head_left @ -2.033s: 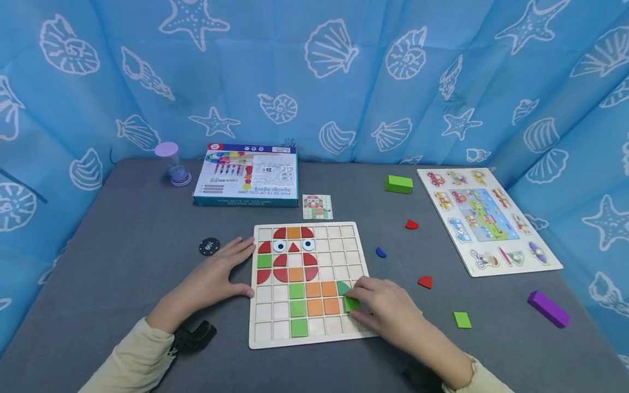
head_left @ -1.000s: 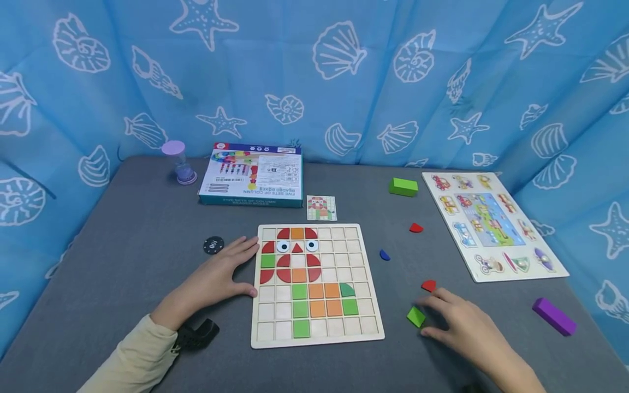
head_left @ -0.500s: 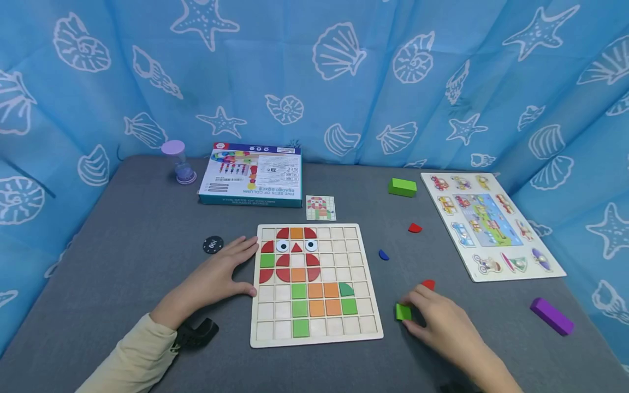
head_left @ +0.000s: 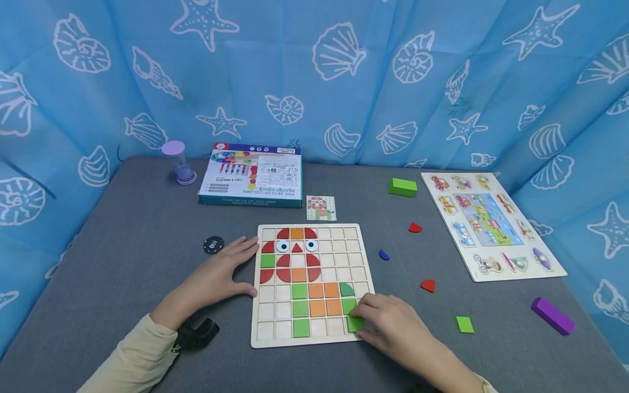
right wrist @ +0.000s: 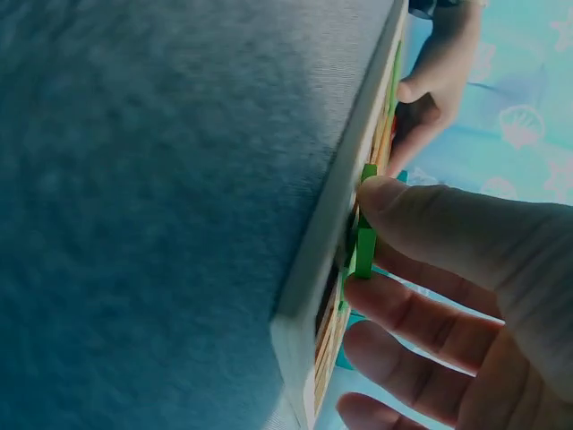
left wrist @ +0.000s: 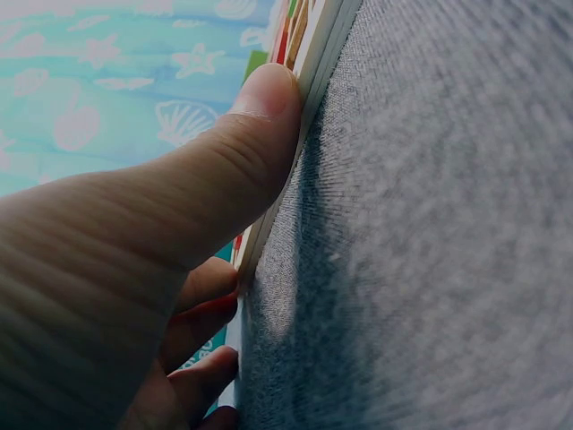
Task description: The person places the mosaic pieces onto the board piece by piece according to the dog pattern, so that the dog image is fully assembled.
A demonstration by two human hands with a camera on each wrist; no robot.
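Note:
A wooden grid board (head_left: 316,343) lies on the grey table, with red, orange and green pieces and two eye discs set in its cells. Against its left edge rests my left hand (head_left: 216,278), thumb and fingertips spread along the rim; the left wrist view shows the thumb (left wrist: 269,98) touching that edge. My right hand (head_left: 400,327) pinches a green square tile (head_left: 355,323) over the board's lower right cells. From the right wrist, the tile (right wrist: 365,253) stands tilted between thumb and index finger. Just above it sits another green square in its cell.
Right of the board lie red quarter pieces (head_left: 428,285), a blue half disc (head_left: 384,255), a green square (head_left: 464,325) and a purple block (head_left: 552,315). Behind stand a picture card (head_left: 321,208), a box (head_left: 250,174) and a green block (head_left: 402,187). A puzzle board (head_left: 462,256) lies far right.
My right hand set a green square beneath the green quarter piece, went right to the table, picked up another green tile and carried it left to the board. The left hand stayed at the edge.

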